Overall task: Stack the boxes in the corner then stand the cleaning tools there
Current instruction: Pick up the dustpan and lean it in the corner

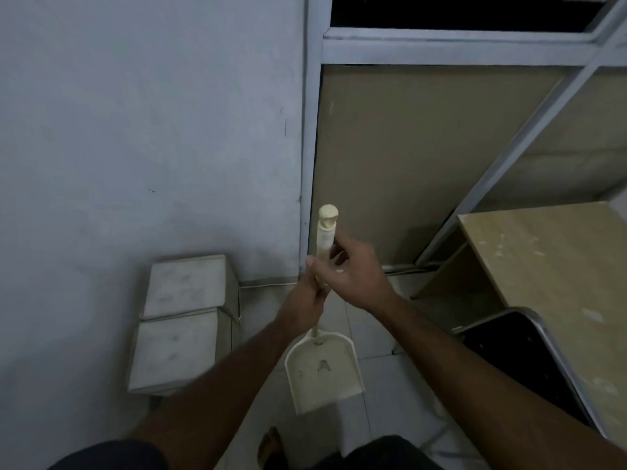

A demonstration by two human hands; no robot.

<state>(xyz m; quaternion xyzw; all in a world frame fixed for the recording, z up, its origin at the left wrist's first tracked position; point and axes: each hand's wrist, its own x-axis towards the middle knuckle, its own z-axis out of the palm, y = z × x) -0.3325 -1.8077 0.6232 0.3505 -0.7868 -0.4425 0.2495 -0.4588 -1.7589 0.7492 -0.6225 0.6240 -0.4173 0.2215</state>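
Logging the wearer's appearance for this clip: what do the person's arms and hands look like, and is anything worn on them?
Both forearms are bare, with no sleeve in view. No glove, watch or bracelet shows on the left hand or the right hand. A thin, pale band that could be a ring sits on one left finger, too small to confirm.

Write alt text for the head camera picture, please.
Both hands, left hand below right hand, grip the handle of a cream plastic long-handled dustpan over a tiled floor, beside two white rectangular boxes against a grey wall.
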